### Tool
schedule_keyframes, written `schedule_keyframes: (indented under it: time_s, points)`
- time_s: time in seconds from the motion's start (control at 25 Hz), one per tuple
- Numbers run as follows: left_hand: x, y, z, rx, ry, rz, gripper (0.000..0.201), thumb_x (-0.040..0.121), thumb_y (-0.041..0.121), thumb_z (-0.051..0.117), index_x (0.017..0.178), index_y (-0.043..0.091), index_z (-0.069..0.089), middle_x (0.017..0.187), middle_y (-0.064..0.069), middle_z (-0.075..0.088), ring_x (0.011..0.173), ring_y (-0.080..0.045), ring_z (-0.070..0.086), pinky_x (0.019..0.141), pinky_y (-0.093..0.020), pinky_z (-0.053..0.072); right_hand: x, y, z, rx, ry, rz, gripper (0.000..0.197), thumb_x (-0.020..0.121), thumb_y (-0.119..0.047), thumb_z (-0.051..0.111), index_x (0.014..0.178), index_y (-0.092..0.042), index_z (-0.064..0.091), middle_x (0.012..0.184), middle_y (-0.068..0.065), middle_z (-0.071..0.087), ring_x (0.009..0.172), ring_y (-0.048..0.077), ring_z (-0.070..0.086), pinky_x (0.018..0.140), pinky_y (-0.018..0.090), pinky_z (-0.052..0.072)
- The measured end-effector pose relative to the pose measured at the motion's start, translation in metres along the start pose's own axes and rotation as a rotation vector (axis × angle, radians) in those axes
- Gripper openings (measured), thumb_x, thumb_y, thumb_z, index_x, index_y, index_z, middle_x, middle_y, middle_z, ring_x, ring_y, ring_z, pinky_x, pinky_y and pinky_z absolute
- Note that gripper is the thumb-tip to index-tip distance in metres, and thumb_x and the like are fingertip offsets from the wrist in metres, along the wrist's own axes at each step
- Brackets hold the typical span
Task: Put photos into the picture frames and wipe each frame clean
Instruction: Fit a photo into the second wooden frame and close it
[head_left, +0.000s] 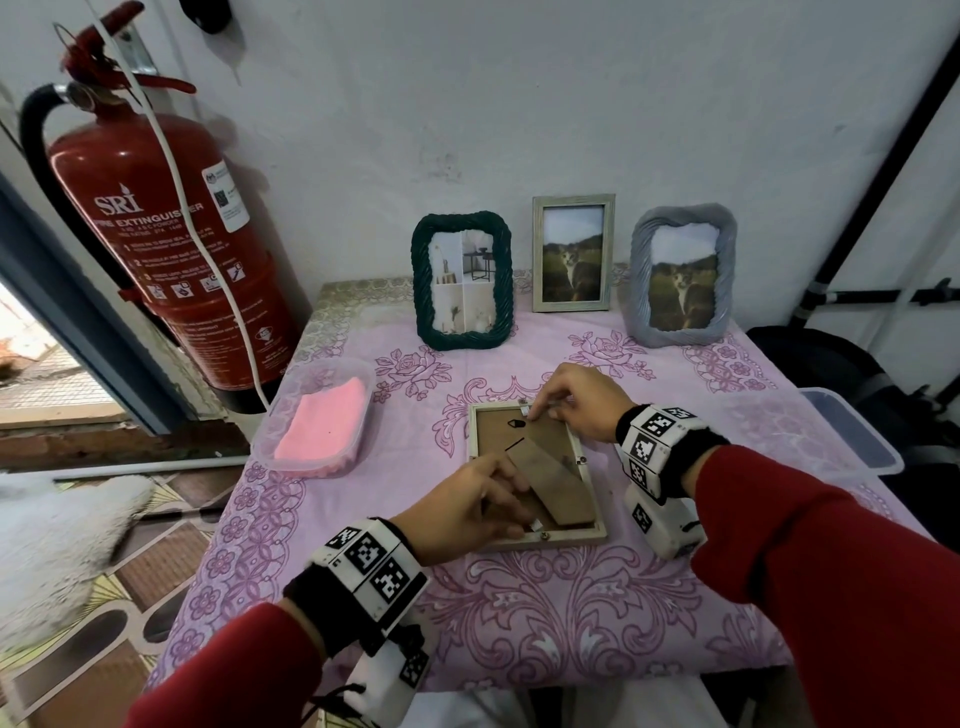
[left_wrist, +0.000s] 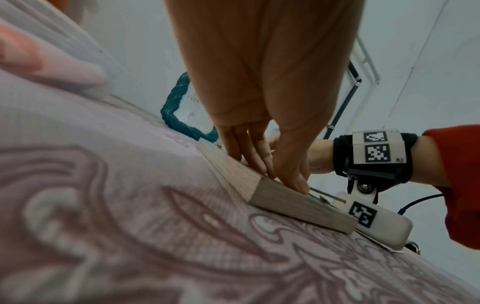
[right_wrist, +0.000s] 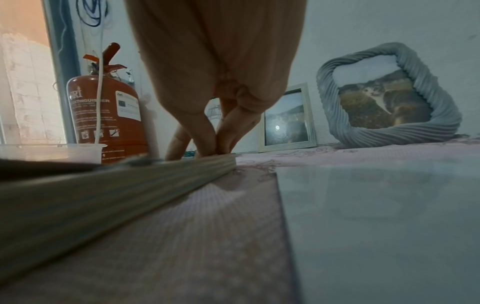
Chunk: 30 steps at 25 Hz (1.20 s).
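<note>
— Left hand (head_left: 467, 506) closest, red sleeve behind it: fingers fairly straight, pressing down on the near-left corner of the face-down frame (head_left: 571, 538), thumb beside the near tab (head_left: 535, 526).

— And across the frame?

— Right hand (head_left: 576, 402) at its far edge, thumb and forefinger pinched on the far tab (head_left: 525, 411). Frame lying flat on the surface (head_left: 571, 613), brown backing and folded stand facing up.

— Step in hand?

— Probably turning tabs over the backing. Photo inside or not: impossible to tell.

— Risks?

— Slipping off a small stiff tab and nicking a fingertip. Bearing down too hard on the backing and stressing any glass beneath. Leaving a tab half turned, risking a dropped backing once stood up.

— Wiping?

— Seemingly not yet done here. Pink cloth (head_left: 322, 426) in its tub (head_left: 270, 452) left of the frame; beyond the frame, green frame (head_left: 423, 280), silver frame (head_left: 537, 254), grey frame (head_left: 639, 270), all upright with photos.
</note>
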<state>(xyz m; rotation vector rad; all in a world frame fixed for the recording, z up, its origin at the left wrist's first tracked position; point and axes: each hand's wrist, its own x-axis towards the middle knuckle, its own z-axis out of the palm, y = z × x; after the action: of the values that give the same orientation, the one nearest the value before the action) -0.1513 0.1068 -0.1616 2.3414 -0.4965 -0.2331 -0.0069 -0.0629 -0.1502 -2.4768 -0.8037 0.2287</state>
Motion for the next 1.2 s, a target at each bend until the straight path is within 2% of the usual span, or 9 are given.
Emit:
schedule_keyframes:
  time_s: [0.12, 0.2, 0.36, 0.6, 0.76, 0.92, 1.04, 1.2]
  points:
    - [0.0001, 0.001, 0.0031, 0.025, -0.005, 0.016, 0.027, 0.081, 0.004, 0.067, 0.108, 0.006, 0.07, 0.118, -0.008, 0.047, 0.112, -0.014, 0.046, 0.098, -0.02, 0.041, 0.0014, 0.0002, 0.0006, 0.0, 0.012, 0.061, 0.022, 0.083, 0.001, 0.062, 0.091, -0.016, 0.072, 0.107, 0.0, 0.063, 0.106, 0.019, 0.057, 0.093, 0.037, 0.048]
    - [0.0002, 0.001, 0.002, -0.001, 0.034, -0.028, 0.027, 0.078, 0.007, 0.071, 0.106, 0.009, 0.071, 0.117, -0.005, 0.051, 0.111, -0.013, 0.048, 0.098, -0.019, 0.041, 0.0015, 0.0012, 0.0013, -0.001, 0.01, 0.07, 0.023, 0.083, 0.001, 0.062, 0.095, -0.016, 0.072, 0.111, 0.002, 0.063, 0.108, 0.019, 0.056, 0.094, 0.036, 0.047]
    - [-0.0014, 0.0024, 0.0001, -0.045, 0.093, -0.08, 0.02, 0.074, 0.011, 0.076, 0.093, 0.011, 0.076, 0.112, -0.003, 0.056, 0.106, -0.014, 0.053, 0.094, -0.026, 0.044, -0.0006, 0.0005, 0.0016, 0.01, 0.02, 0.05, 0.024, 0.084, 0.001, 0.061, 0.093, -0.017, 0.074, 0.108, 0.0, 0.061, 0.106, 0.019, 0.057, 0.092, 0.034, 0.048]
    - [-0.0018, 0.004, 0.002, -0.107, 0.052, -0.047, 0.017, 0.078, 0.002, 0.071, 0.093, -0.003, 0.073, 0.116, -0.013, 0.051, 0.11, -0.023, 0.051, 0.096, -0.03, 0.044, -0.0011, 0.0008, 0.0005, 0.016, 0.02, 0.038, 0.025, 0.083, 0.003, 0.061, 0.092, -0.016, 0.074, 0.103, -0.002, 0.06, 0.104, 0.019, 0.057, 0.091, 0.035, 0.048]
    - [-0.0014, 0.0018, 0.0035, -0.105, 0.043, -0.005, 0.016, 0.079, 0.0, 0.069, 0.093, -0.006, 0.072, 0.115, -0.012, 0.047, 0.111, -0.024, 0.048, 0.097, -0.022, 0.042, -0.0007, 0.0016, 0.0022, 0.0, 0.029, 0.032, 0.026, 0.084, 0.003, 0.06, 0.092, -0.017, 0.074, 0.103, -0.001, 0.058, 0.104, 0.019, 0.057, 0.091, 0.036, 0.048]
    - [-0.0002, 0.0, 0.0051, -0.086, 0.035, 0.019, 0.016, 0.08, 0.001, 0.068, 0.094, -0.006, 0.072, 0.119, -0.016, 0.047, 0.111, -0.022, 0.048, 0.097, -0.017, 0.041, -0.0008, 0.0017, 0.0022, -0.022, 0.024, 0.018, 0.026, 0.084, 0.002, 0.06, 0.093, -0.018, 0.074, 0.106, 0.0, 0.059, 0.105, 0.02, 0.056, 0.089, 0.035, 0.048]
    - [-0.0002, -0.0029, 0.005, -0.093, 0.034, 0.018, 0.016, 0.081, 0.002, 0.068, 0.095, -0.004, 0.072, 0.12, -0.016, 0.047, 0.112, -0.021, 0.048, 0.099, -0.019, 0.041, -0.0016, 0.0017, 0.0021, -0.035, 0.013, 0.02, 0.026, 0.085, 0.001, 0.059, 0.095, -0.018, 0.073, 0.108, 0.002, 0.058, 0.105, 0.02, 0.055, 0.088, 0.032, 0.046]
    - [-0.003, -0.0034, -0.0002, 0.006, 0.045, -0.012, 0.023, 0.079, 0.012, 0.071, 0.101, 0.007, 0.073, 0.117, -0.009, 0.051, 0.111, -0.016, 0.049, 0.099, -0.026, 0.041, -0.0064, 0.0011, 0.0015, -0.037, -0.028, -0.007, 0.03, 0.085, 0.003, 0.056, 0.103, -0.015, 0.071, 0.113, 0.008, 0.056, 0.107, 0.022, 0.054, 0.088, 0.027, 0.042]
